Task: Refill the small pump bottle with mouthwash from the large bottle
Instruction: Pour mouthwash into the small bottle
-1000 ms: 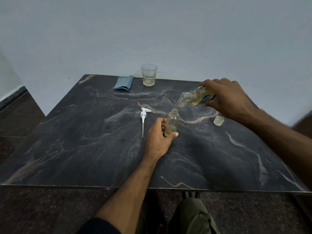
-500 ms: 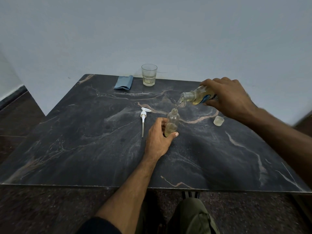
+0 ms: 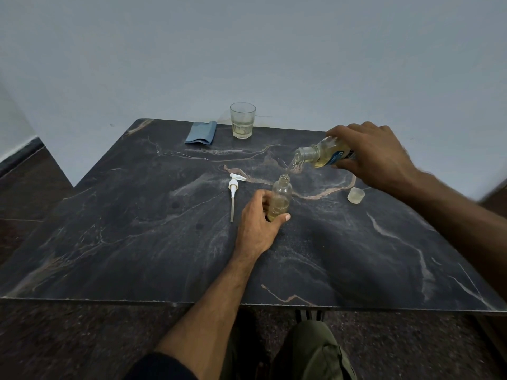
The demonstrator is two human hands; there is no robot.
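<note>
The small clear bottle point(image 3: 280, 197) stands upright near the middle of the dark marble table point(image 3: 137, 242), its neck open and pale yellow liquid in its lower half. My left hand point(image 3: 258, 222) grips its base, thumb in front. My right hand point(image 3: 373, 154) holds the large mouthwash bottle point(image 3: 323, 154) tipped almost level, mouth pointing left just above the small bottle's neck. A thin stream of liquid falls from it into the small bottle. The white pump head point(image 3: 234, 193) with its tube lies on the table to the left.
A drinking glass point(image 3: 242, 120) with a little pale liquid stands at the table's far edge, a folded blue cloth point(image 3: 201, 133) beside it. The large bottle's clear cap point(image 3: 355, 195) sits to the right of the small bottle. A wall runs behind the table.
The liquid level in the small bottle has risen a little. Both hands and both bottles have stayed almost where they were.
</note>
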